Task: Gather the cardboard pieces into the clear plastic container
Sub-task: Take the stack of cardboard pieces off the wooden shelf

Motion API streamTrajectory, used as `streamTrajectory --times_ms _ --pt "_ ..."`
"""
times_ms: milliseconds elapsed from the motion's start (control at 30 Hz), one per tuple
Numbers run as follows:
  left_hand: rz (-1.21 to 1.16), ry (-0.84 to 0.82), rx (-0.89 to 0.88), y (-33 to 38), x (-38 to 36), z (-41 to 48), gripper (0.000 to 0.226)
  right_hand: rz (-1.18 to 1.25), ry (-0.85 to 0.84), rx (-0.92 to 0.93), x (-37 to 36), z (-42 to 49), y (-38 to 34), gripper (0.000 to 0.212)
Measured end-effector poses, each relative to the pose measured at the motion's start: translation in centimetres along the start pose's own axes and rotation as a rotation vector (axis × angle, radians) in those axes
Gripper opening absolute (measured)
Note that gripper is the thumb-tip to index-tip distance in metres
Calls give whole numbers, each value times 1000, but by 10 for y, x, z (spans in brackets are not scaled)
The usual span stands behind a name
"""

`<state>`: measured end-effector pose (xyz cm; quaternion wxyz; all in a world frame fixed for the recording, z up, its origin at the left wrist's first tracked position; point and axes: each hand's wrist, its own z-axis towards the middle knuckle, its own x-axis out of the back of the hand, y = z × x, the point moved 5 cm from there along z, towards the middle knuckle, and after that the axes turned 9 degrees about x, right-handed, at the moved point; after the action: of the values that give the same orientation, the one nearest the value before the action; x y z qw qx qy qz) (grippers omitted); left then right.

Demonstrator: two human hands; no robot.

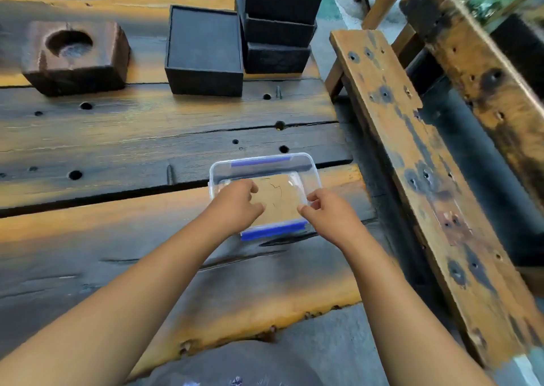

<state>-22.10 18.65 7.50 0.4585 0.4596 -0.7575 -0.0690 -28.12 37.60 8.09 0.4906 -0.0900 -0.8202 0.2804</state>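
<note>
Both bare forearms reach forward from the near edge over the weathered orange-and-grey plank table (117,138), converging on the clear rectangular plastic container with blue clip edges (312,171), which sits on the table right of centre, close to its right side. The left hand (235,204) lies over the container's near-left part, knuckles up, fingers (250,188) curled down onto the flat brown cardboard piece (279,198) inside; whether they pinch the piece or only press on it cannot be told. The right hand (329,215) is at the near-right corner, thumb and fingers bent in a light pinch at the cardboard's right edge, against the container wall. The cardboard lies flat on the container's bottom, filling most of it, its long axis running near to far like the container's. The blue clips mark the container's near and far short sides. Farther off stand a dark wooden block with a round hollow (75,57) at far left, an open black square box (204,51) at far centre, and a stack of black boxes (278,26) just right of it. A worn wooden bench (426,165) runs along the right
</note>
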Motion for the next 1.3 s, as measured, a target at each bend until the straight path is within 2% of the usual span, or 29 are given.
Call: streamTrajectory --times_ms 167,333,467,767,967,1300 --pt "167 -81 -284 28 -23 -34 38 -28 242 -92 18 -81 2 33" --pt "317 -243 -598 88 -82 -100 37 62 473 -320 38 -201 46 32" --pt "462 -351 -894 151 -149 -178 38 106 694 -523 56 -313 98 32" --pt "635 -557 -1337 234 -305 -377 35 201 1123 -842 57 -557 190 35" --pt "688 -754 -1656 235 -409 -545 33 236 1336 -1124 10 -728 208 38" --pt "752 -1166 -2048 184 -492 -766 31 247 1664 -1537 -57 -912 161 35"
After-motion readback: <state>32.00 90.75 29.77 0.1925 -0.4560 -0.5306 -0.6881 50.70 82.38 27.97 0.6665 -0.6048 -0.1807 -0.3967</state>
